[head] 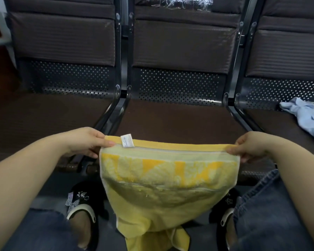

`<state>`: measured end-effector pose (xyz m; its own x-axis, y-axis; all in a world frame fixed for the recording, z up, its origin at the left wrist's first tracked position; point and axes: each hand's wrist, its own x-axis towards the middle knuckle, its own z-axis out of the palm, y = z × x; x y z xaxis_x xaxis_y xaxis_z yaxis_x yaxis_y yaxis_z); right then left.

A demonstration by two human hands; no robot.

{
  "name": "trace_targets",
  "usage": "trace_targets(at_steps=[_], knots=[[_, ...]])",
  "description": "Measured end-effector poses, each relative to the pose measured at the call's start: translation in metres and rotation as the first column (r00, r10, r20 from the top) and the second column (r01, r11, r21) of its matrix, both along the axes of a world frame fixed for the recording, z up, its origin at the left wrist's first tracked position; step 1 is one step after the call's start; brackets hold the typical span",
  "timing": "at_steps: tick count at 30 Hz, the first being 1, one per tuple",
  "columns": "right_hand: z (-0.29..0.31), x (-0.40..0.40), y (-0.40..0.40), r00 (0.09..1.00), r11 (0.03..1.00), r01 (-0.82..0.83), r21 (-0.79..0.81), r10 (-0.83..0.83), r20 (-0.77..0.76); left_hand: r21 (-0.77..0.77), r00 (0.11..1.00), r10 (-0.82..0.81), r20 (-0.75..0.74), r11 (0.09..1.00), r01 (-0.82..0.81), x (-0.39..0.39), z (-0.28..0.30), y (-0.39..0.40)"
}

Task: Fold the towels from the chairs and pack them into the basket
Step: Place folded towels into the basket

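A yellow towel (163, 182) is held stretched by its top corners, pinched by the left hand (85, 142) and the right hand (250, 147), and hangs doubled in front of the middle seat's (179, 120) front edge, hiding part of the black slippers (80, 205) below. A white label (127, 141) is seen near its left corner. A crumpled pale-blue cloth (304, 115) is left on the right-hand seat (272, 127).

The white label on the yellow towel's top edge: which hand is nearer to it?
Left. The left hand pinches the yellow towel at the corner just beside the white label. The right hand pinches the opposite corner, most of the towel's width away.
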<state>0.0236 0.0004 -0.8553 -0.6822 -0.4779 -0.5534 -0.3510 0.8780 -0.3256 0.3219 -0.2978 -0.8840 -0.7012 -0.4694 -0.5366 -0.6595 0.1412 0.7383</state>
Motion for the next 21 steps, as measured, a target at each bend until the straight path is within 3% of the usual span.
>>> trace_targets(at_steps=[3, 5, 8, 10, 11, 13, 15, 18, 21], knots=[[-0.001, 0.004, -0.013, 0.986, 0.994, -0.026, 0.109, 0.043, -0.160, -0.312, 0.997, 0.040, 0.062, 0.950, -0.019, -0.008, -0.003, -0.001], [-0.004, 0.008, -0.022, 0.966, 0.993, -0.020, 0.121, 0.050, -0.252, -0.365, 0.992, 0.093, 0.085, 0.929, -0.056, -0.017, -0.008, 0.001], [-0.017, 0.004, -0.033, 0.961, 0.967, 0.175, -0.186, -0.208, -0.180, -0.171, 0.964, 0.267, -0.008, 0.949, -0.265, -0.033, -0.011, 0.006], [-0.026, 0.001, -0.039, 0.911, 0.842, 0.323, -0.433, -0.400, -0.098, -0.017, 0.907, 0.402, -0.127, 0.913, -0.408, -0.044, -0.010, 0.012], [-0.031, 0.002, -0.041, 0.888, 0.794, 0.320, -0.517, -0.441, -0.128, 0.010, 0.879, 0.437, -0.193, 0.896, -0.443, -0.050, -0.012, 0.014], [-0.034, 0.007, -0.045, 0.838, 0.775, 0.181, -0.606, -0.444, -0.318, -0.115, 0.886, 0.368, -0.284, 0.904, -0.412, -0.061, -0.014, 0.019], [-0.033, 0.017, -0.052, 0.805, 0.755, 0.071, -0.652, -0.430, -0.409, -0.206, 0.921, 0.235, -0.311, 0.929, -0.306, -0.071, -0.014, 0.027], [-0.045, 0.034, -0.064, 0.891, 0.840, 0.085, -0.536, -0.304, -0.336, -0.219, 0.981, 0.083, -0.173, 0.968, -0.121, -0.081, -0.021, 0.042], [-0.075, 0.050, -0.071, 0.965, 0.993, 0.020, -0.114, -0.049, -0.258, -0.370, 0.973, -0.090, 0.214, 0.914, 0.165, -0.087, -0.040, 0.053]])
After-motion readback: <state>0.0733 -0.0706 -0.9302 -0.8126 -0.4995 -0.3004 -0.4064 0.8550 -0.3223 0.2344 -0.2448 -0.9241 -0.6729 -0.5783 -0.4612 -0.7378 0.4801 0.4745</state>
